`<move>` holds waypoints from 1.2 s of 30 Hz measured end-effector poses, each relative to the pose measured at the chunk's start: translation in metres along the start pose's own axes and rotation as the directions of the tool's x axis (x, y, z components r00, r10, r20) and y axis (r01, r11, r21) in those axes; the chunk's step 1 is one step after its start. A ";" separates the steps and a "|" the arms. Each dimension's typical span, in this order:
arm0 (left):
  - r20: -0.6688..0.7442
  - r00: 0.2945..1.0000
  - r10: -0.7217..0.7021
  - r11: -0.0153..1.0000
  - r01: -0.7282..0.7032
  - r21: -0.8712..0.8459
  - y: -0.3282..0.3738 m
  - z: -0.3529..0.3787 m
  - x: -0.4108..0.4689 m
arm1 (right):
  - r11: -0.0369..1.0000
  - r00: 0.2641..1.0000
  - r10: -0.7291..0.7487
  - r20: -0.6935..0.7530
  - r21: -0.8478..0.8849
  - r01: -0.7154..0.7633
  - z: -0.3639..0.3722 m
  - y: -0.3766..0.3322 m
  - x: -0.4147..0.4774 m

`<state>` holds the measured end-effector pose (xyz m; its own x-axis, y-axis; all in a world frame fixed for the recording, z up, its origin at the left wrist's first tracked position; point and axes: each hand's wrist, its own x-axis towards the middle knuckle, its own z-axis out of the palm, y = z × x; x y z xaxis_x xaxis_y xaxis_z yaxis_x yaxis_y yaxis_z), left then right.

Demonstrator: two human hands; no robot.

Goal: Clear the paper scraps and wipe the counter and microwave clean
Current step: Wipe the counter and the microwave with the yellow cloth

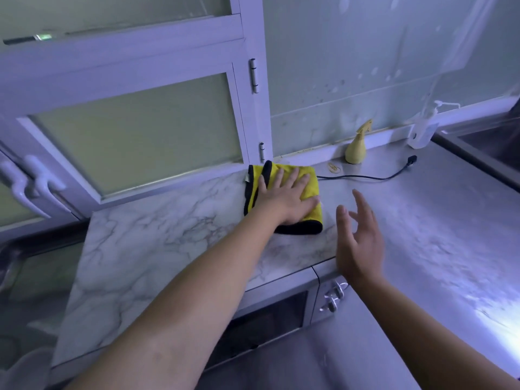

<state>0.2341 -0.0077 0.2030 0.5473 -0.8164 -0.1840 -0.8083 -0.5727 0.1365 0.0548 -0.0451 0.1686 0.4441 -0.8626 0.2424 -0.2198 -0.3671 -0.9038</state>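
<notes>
Yellow cloth [308, 178] ×1 on microwave [168, 249]; left hand [287, 198] presses it, fingers straight; right hand [358, 240], 4 o'clock, fingers spread, empty.

Presses a folded yellow cloth [309, 180] flat on the marble-patterned microwave top [154, 249] with the left hand [284, 199]. Holds the right hand [358, 240] open, fingers spread, just beside it.

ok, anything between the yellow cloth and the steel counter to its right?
Yes: a black power cable lies across the steel counter just right of the yellow black-edged cloth under the left hand; the open right hand hovers there.
</notes>
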 end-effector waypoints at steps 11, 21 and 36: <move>-0.050 0.993 0.110 0.993 -0.108 0.052 0.042 0.036 -0.131 | 0.993 0.953 -0.061 0.297 0.112 0.029 -0.027 -0.007 -0.003; -0.187 0.971 -0.150 0.986 0.161 0.048 -0.029 0.053 -0.231 | 0.859 0.670 -0.424 0.609 0.038 0.510 -0.024 -0.039 -0.047; -0.133 0.898 -0.420 0.906 0.408 -0.108 -0.172 0.052 -0.355 | 0.872 0.556 -0.460 0.692 0.234 0.430 -0.013 -0.034 -0.101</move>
<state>0.1677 0.3844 0.1940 0.8599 -0.5019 -0.0935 -0.4856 -0.8606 0.1538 0.0058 0.0503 0.1797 0.9492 -0.0703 0.3067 0.2024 -0.6097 -0.7663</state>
